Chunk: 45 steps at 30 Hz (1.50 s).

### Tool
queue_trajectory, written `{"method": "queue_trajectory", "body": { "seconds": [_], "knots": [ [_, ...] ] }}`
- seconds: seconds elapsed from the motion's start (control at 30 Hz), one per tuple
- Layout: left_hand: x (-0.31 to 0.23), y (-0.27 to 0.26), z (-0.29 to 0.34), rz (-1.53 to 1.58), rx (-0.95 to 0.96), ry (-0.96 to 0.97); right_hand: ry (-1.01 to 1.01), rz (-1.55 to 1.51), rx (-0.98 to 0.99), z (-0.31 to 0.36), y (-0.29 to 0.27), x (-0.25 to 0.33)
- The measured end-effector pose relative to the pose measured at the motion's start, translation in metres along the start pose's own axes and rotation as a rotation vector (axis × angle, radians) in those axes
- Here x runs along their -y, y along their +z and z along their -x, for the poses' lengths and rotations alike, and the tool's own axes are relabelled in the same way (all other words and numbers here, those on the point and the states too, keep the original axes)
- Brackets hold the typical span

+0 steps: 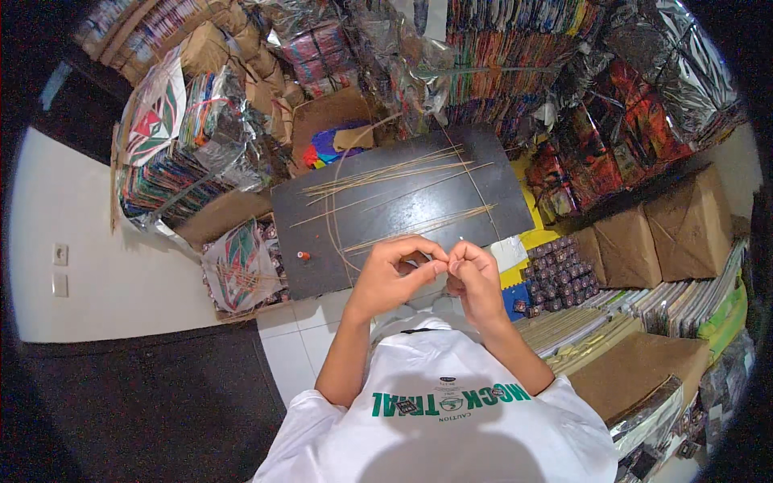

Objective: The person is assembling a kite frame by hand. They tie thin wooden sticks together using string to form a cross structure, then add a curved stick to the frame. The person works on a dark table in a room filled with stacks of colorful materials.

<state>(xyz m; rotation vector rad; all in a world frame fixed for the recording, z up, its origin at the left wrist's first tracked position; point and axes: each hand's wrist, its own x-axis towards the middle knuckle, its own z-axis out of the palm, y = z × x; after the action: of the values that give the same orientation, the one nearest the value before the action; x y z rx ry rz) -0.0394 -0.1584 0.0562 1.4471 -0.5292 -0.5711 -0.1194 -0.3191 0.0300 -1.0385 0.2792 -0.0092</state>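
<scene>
My left hand (401, 272) and my right hand (477, 283) meet in front of my chest at the near edge of a dark table (310, 225). Thumbs and forefingers of both are pinched together, fingertips touching. Whatever lies between them is too small to make out. Beyond my hands, several thin bamboo-like sticks (386, 174) lie across the table top, with another group of sticks (427, 226) closer to me. A thin strip bent into a curve (331, 201) arches over the table's left half, its lower end running behind my left hand. A small red-orange spool (303, 256) stands at the left.
A printed kite-like sheet (241, 266) rests on a box left of the table. Bundled colourful stacks (189, 137) rise behind it. On the right are many small dark pieces (557, 270), brown paper packages (688, 229) and flat piles of sheets (564, 334).
</scene>
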Motion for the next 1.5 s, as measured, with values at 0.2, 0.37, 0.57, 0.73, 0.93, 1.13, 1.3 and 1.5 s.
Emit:
{"method": "queue_trajectory", "body": {
  "seconds": [0.2, 0.37, 0.57, 0.73, 0.93, 1.13, 1.3, 1.5],
  "knots": [
    [-0.001, -0.003, -0.001, 0.034, -0.046, 0.032, -0.020, 0.025, -0.075, 0.005, -0.001, 0.001],
    [0.001, -0.005, -0.001, 0.013, -0.077, 0.061, -0.047, 0.026, -0.107, 0.006, -0.003, 0.001],
    [-0.001, 0.003, -0.002, -0.022, -0.120, 0.089, -0.058, 0.118, -0.163, 0.004, 0.003, 0.000],
    [-0.006, 0.008, -0.001, -0.097, -0.137, 0.074, -0.025, 0.052, -0.121, 0.007, 0.006, 0.004],
    [-0.002, 0.012, 0.000, -0.167, -0.180, 0.090, -0.006, 0.025, -0.120, 0.007, 0.007, 0.005],
    [-0.007, 0.017, 0.001, -0.238, -0.174, 0.102, 0.007, 0.016, -0.159, 0.006, 0.004, 0.000],
    [0.002, 0.014, 0.001, -0.187, -0.119, 0.121, -0.004, -0.023, -0.131, 0.006, 0.002, -0.001],
    [-0.002, 0.009, 0.004, -0.156, -0.056, 0.072, 0.009, 0.044, -0.007, 0.004, -0.006, 0.002]
  ]
}}
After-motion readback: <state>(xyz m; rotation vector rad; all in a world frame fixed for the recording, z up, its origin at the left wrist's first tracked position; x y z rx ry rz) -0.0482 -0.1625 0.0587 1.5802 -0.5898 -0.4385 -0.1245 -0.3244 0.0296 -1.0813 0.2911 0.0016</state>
